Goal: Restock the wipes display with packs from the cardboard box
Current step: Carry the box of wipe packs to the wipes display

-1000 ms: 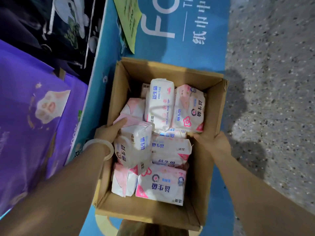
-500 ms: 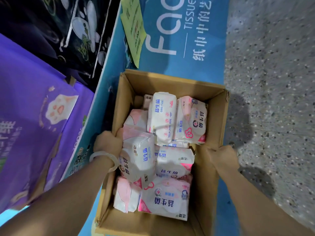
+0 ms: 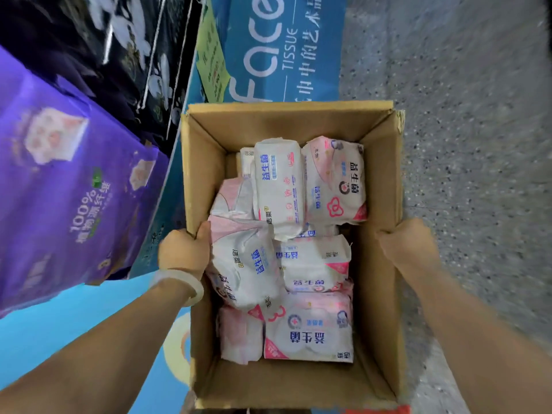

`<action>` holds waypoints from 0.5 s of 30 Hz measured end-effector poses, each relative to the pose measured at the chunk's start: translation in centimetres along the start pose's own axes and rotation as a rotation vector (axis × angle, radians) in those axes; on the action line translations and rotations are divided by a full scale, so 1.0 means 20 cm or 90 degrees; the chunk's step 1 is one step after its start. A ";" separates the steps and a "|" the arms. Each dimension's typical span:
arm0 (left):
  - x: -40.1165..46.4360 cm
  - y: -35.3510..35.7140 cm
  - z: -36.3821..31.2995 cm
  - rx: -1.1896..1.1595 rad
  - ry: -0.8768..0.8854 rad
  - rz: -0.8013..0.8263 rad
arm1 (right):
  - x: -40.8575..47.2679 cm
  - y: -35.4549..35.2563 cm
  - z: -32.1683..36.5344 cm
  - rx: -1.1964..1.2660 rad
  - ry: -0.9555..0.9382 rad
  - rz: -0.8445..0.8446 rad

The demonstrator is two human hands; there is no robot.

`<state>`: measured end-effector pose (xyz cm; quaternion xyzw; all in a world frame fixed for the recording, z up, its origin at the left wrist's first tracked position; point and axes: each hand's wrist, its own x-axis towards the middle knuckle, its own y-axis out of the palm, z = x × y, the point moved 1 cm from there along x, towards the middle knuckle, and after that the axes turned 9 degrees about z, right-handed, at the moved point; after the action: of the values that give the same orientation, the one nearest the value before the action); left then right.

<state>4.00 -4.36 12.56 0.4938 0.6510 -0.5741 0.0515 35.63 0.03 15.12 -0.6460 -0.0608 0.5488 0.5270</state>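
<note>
Wipes packs (image 3: pixel 286 252) sit jumbled in the open cardboard box (image 3: pixel 379 264) you're holding, most with long axes across the box, two at the far end lengthwise. Soft, light, crinkly film, likely slippery, so pinch across the short sides, not the corners. Your left hand (image 3: pixel 183 253) curls over the left wall, thumb inside against a pack; right hand (image 3: pixel 407 246) clamps the right wall. Purple tissue bags (image 3: pixel 68 198) and blue display (image 3: pixel 268 46) lie left and ahead.
</note>
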 end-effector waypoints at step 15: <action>-1.38 -0.64 0.06 -0.072 0.065 -0.099 | -1.08 -0.76 -0.33 0.014 -0.053 -0.010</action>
<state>8.43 -19.51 38.50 0.4664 0.7205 -0.5132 0.0011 39.86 -11.58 39.34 -0.6164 -0.0812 0.5717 0.5353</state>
